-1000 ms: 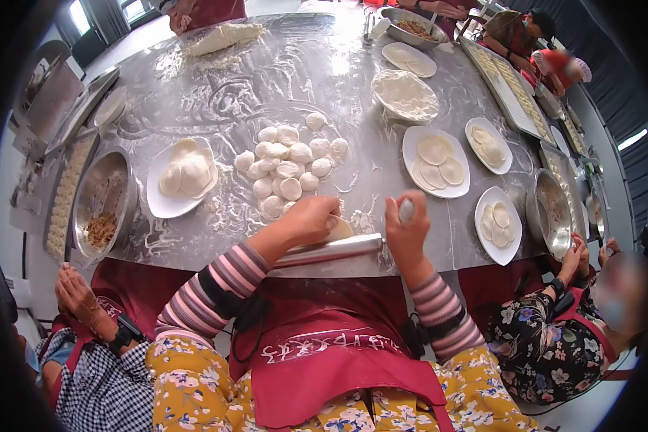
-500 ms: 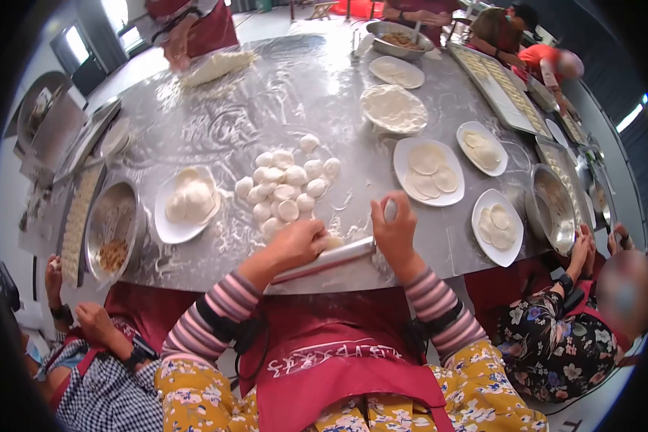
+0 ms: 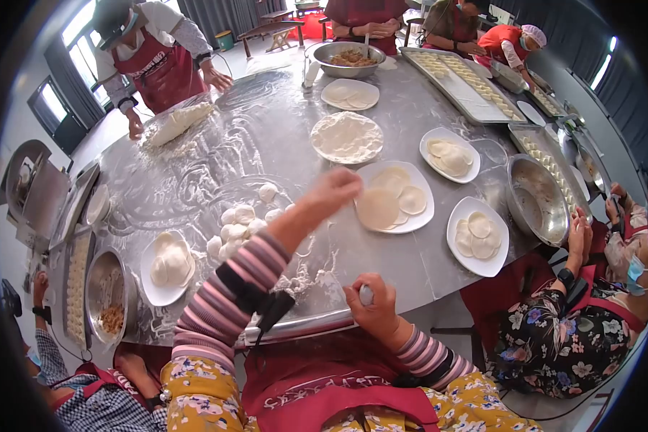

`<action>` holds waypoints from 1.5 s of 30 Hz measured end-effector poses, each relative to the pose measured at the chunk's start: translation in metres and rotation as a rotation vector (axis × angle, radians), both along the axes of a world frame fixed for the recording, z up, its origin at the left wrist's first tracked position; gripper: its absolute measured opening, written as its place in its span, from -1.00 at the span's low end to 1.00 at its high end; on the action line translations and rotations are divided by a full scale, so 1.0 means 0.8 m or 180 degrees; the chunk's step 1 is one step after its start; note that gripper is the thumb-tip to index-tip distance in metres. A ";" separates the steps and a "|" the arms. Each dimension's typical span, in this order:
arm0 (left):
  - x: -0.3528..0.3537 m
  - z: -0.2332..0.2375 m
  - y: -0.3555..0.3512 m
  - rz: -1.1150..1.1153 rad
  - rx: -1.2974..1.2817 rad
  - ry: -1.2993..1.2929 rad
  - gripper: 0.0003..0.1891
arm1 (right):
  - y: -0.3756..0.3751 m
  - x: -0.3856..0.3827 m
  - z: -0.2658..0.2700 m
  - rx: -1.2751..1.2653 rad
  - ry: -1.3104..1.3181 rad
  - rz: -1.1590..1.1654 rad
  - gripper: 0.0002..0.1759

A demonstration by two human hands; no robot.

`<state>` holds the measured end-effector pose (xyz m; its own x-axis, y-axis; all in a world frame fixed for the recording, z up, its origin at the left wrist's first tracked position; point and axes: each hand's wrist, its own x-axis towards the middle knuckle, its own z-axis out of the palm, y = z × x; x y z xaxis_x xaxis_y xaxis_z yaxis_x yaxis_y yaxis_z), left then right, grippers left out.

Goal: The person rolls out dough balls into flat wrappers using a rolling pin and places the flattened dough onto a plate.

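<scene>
My left hand (image 3: 333,193) stretches across to a white plate (image 3: 419,225) of flat dough rounds, its fingers pinched at the edge of a thin dough wrapper (image 3: 377,209). This wrapper overlaps the rounds on the plate. Near the table's front edge, my right hand (image 3: 376,311) is closed round a rolling pin (image 3: 366,294), whose rounded end shows above the fist. A pile of dough balls (image 3: 239,225) lies on the floured table, partly covered by my left forearm.
More plates of rounds flank the pile, left (image 3: 164,297) and right (image 3: 494,266). A flour plate (image 3: 347,157), filling bowls (image 3: 348,70) and dumpling trays (image 3: 504,119) stand around. A person (image 3: 158,68) is beside a dough roll (image 3: 180,124); others sit or stand around the table.
My left hand has moved up and right from the table's front edge to the plate, with the wrapper. My right hand has lowered with the pin. The view has shifted.
</scene>
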<state>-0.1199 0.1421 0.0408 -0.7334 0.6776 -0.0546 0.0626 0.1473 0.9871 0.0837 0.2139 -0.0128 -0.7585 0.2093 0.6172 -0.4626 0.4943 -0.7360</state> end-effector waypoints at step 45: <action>0.153 -0.029 -0.191 0.0229 -0.1184 0.1672 -0.80 | -0.002 0.000 0.011 0.0366 0.0106 -0.0371 -0.72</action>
